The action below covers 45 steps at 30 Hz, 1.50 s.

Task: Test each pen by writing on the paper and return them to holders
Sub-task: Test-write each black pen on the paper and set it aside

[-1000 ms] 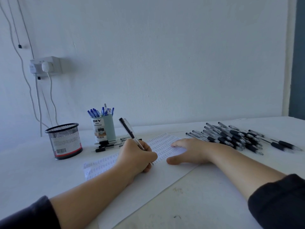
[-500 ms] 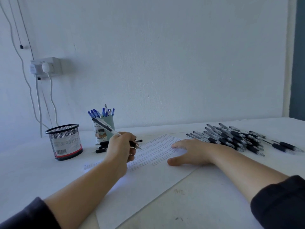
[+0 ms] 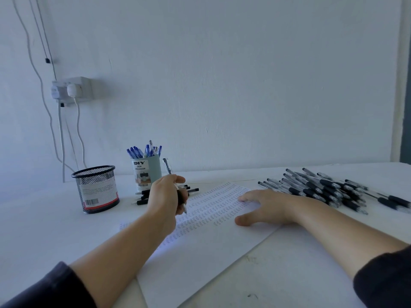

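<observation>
My left hand grips a black pen nearly upright, its tip pointing down just above the white paper, which bears rows of small written marks. My right hand lies flat on the paper's right part, fingers spread. A black mesh holder stands at the left. A light blue holder full of blue pens stands behind my left hand. A few black pens lie on the table in front of that holder. A big pile of black pens lies at the right.
The white table meets a white wall. A wall socket with plugs and hanging cables is at the upper left. A dark door edge shows at the far right.
My left hand stopped writing, lifted the pen off the paper and swung it from slanting to nearly upright, moving towards the light blue holder. My right hand stayed flat on the paper.
</observation>
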### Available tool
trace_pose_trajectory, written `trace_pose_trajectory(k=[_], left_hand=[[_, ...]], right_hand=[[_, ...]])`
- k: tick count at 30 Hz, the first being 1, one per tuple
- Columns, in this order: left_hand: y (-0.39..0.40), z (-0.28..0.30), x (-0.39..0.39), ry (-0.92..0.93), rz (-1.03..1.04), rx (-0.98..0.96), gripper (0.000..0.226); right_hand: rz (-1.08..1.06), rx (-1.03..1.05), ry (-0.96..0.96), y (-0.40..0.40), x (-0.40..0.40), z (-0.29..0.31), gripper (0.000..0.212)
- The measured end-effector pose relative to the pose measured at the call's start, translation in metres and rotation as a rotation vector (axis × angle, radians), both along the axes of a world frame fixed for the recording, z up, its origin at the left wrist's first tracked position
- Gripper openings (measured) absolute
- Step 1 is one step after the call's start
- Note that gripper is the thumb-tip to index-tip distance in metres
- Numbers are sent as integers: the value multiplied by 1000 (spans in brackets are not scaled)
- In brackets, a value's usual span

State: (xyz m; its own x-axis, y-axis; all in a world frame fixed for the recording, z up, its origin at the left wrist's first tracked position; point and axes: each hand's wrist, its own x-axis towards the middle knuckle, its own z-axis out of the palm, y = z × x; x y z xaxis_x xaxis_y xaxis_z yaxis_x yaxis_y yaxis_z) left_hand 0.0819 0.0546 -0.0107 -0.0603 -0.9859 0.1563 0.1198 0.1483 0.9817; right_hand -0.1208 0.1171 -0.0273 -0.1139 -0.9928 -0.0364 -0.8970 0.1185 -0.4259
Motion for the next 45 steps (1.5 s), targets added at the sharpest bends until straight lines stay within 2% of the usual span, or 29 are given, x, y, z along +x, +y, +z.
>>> trace_pose_trajectory(k=[4, 8, 16, 20, 23, 26, 28, 34, 39, 42, 45], left_hand=[[0, 0, 0, 12, -37, 13, 27], [-1, -2, -1, -17, -59, -14, 43], [-2, -3, -1, -39, -33, 19, 46], [-7, -5, -1, -85, 42, -17, 48], [-8, -6, 1, -69, 46, -13, 42], [-6, -6, 0, -53, -13, -19, 25], [-4, -5, -2, -29, -57, -16, 10], [5, -3, -9, 48, -161, 13, 20], [4, -6, -10, 101, -207, -17, 19], [4, -7, -10, 59, -227, -38, 23], [3, -8, -9, -36, -231, -30, 33]], right_hand=[[-3, -6, -5, -2, -1, -1, 80], [2, -10, 0, -3, 0, -1, 80], [-3, -13, -13, -1, 1, -1, 78], [3, -12, -28, 0, 3, 1, 76], [11, -23, -55, 1, 5, 1, 80], [9, -45, -141, 0, 8, 0, 82], [26, -85, -214, -1, 10, 0, 76], [83, -372, -196, 2, 27, 8, 45], [143, -495, -36, -2, 39, 8, 15], [121, -520, 7, -4, 36, 9, 8], [-36, -570, 111, -2, 23, 13, 11]])
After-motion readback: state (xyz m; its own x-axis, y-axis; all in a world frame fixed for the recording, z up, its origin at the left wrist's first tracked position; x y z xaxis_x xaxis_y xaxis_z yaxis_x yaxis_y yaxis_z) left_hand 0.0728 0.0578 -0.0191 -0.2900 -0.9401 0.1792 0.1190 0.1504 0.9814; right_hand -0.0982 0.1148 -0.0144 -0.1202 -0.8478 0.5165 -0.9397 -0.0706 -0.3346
